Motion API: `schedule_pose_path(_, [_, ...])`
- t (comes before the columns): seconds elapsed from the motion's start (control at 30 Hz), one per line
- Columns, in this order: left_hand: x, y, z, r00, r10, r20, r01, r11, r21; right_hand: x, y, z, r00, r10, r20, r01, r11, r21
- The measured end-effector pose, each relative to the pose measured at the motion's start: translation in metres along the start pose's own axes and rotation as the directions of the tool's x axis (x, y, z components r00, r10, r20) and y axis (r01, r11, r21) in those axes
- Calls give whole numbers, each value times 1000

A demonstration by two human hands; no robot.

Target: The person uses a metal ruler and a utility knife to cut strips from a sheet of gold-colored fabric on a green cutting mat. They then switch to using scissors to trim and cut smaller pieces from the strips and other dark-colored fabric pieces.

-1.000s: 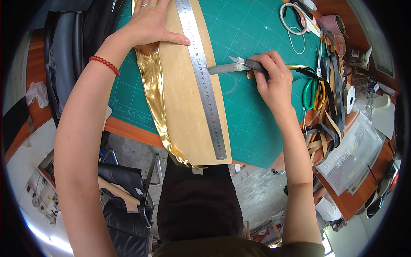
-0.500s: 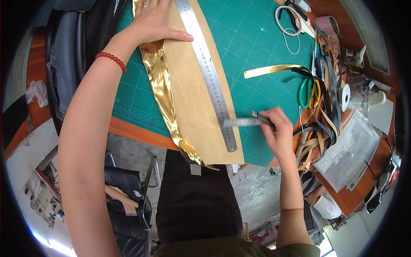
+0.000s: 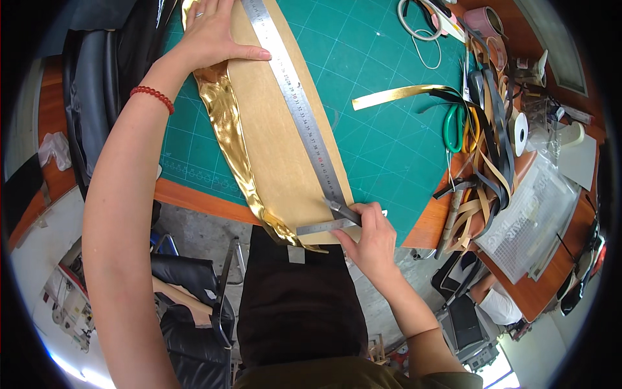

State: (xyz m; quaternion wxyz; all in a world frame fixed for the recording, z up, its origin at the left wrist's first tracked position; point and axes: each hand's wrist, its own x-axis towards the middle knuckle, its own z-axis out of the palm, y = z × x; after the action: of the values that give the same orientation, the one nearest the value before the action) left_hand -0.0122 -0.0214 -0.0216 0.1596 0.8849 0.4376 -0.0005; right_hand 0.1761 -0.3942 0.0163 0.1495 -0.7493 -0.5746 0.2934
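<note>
A long steel ruler (image 3: 303, 117) lies lengthwise on a tan sheet (image 3: 272, 155). Shiny gold material (image 3: 227, 123) shows along the sheet's left side, wrinkled. My left hand (image 3: 210, 39) rests flat on the sheet at the top, fingers spread, its thumb touching the long ruler. At the sheet's near end, my right hand (image 3: 376, 243) is closed round a short steel ruler (image 3: 321, 227) and a dark-handled tool (image 3: 345, 211) with a metal tip. The short ruler crosses the sheet near the long ruler's end. The tool's exact kind is unclear.
Beneath lies a green cutting mat (image 3: 382, 149) on a wooden table (image 3: 201, 200). To the right are a gold strip (image 3: 395, 97), green-handled scissors (image 3: 452, 129), tangled leather strips (image 3: 495, 155) and a white spool (image 3: 519, 134). Dark rolled material (image 3: 100, 91) stands left; a black chair (image 3: 188, 279) is below.
My right hand has moved nearer and left with the short ruler and dark tool, to the sheet's near end. My left hand stays on the sheet; the whole view has shifted slightly.
</note>
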Motion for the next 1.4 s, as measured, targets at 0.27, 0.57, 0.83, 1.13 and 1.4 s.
schedule_pose_path(0.27, [7, -22, 25, 954, 177, -241, -153, 982, 113, -2, 6, 2, 1000, 15, 0, -15, 1000, -8])
schedule_pose_path(0.57, [-3, -1, 0, 1000, 9, 28, -10, 999, 52, 77, 34, -53, 984, -110, -143, 102, 993, -58])
schedule_pose_path(0.83, [-9, 2, -7, 996, -15, 94, 15, 1000, -8, 135, 33, -45, 932, -264, -248, 244, 964, -110])
schedule_pose_path(1.13, [-8, 0, -3, 997, -18, 74, 14, 998, 56, 140, 28, -35, 929, -294, -226, 268, 953, -139])
schedule_pose_path(1.4, [-8, -10, 3, 998, 49, 29, -50, 997, 66, 141, 25, -39, 942, -279, -187, 252, 955, -154])
